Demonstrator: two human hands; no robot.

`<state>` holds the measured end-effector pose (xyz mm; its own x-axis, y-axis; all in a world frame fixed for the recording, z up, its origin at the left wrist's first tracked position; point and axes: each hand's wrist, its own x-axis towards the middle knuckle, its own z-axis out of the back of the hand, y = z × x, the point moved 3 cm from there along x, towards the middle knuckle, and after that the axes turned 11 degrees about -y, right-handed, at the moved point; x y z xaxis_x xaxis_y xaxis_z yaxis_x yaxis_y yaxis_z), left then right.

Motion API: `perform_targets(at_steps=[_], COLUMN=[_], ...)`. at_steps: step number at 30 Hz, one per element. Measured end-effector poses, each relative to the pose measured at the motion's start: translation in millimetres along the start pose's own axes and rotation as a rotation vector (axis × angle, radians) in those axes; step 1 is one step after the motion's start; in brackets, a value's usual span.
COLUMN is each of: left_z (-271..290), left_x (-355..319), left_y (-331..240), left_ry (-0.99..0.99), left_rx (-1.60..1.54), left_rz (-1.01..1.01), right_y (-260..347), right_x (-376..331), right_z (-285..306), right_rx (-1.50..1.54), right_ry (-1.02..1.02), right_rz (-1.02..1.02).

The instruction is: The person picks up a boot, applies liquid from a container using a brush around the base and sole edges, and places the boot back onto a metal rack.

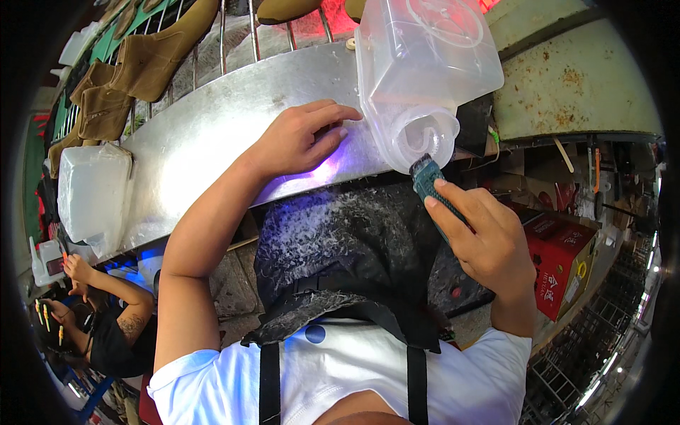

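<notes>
My right hand (489,237) grips a brush (428,177) with a dark green, textured handle. Its far end reaches the round mouth of a translucent plastic dispenser (443,60) at the bench's right end; the bristles do not show clearly. Inside that round cup (453,145) is something whitish. My left hand (304,138) lies on the metal bench (205,149) with nothing in it, thumb and index finger apart. The index fingertip is at the dispenser's left edge; whether it touches I cannot tell.
Brown boots (159,60) stand on a metal rack beyond the bench. A second translucent container (92,191) is at the bench's left end. Another person (127,312) works at lower left. A red carton (563,262) and a rusty green cabinet (567,85) are on the right.
</notes>
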<state>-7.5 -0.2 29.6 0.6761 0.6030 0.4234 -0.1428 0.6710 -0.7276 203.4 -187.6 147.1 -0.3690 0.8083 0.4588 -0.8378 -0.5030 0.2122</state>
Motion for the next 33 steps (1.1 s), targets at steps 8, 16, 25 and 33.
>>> perform_targets(at_steps=[8,16,25,33], left_z=[0,-1,-2,5], left_x=[0,0,-5,-7], left_y=[0,0,11,29], left_ry=[-0.003,-0.008,-0.007,-0.185], left_rx=[-0.001,-0.016,-0.077,-0.206], left_rz=[-0.014,-0.006,0.105,0.206], right_y=[-11,-55,-64,-107], right_x=[-18,-32,2,99], right_z=[5,-5,14,19], right_rx=[0.757,1.328,1.055,1.340], right_ry=[-0.097,-0.583,-0.617,-0.729], right_rz=[-0.505,-0.962,-0.765,-0.734])
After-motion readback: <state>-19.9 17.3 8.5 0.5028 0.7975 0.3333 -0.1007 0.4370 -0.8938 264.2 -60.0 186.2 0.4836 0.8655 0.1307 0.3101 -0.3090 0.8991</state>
